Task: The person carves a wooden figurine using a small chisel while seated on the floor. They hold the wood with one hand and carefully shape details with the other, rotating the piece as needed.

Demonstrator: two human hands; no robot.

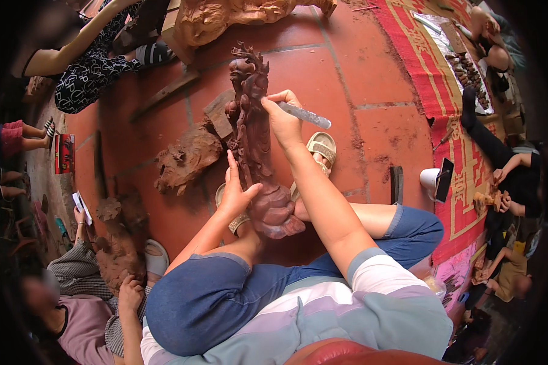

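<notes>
A tall dark reddish-brown wooden carving [259,140] of a robed figure stands between my feet, with branching detail at its top and a rounded, polished base. My left hand [232,193] steadies its lower left side, fingers extended along the edge and thumb across the front. Higher up, my right hand [283,118] pinches a grey stick-like tool [310,115]. The tool's back end points right; its working tip is hidden by my fingers, which are at the carving's upper right side.
Rough wood [192,155] lies left of the carving on red floor tiles. A larger carved wood piece [231,21] is beyond it. Right are a white cup [429,177], a phone [444,179] and a red patterned mat [429,73]. Other people sit on both sides.
</notes>
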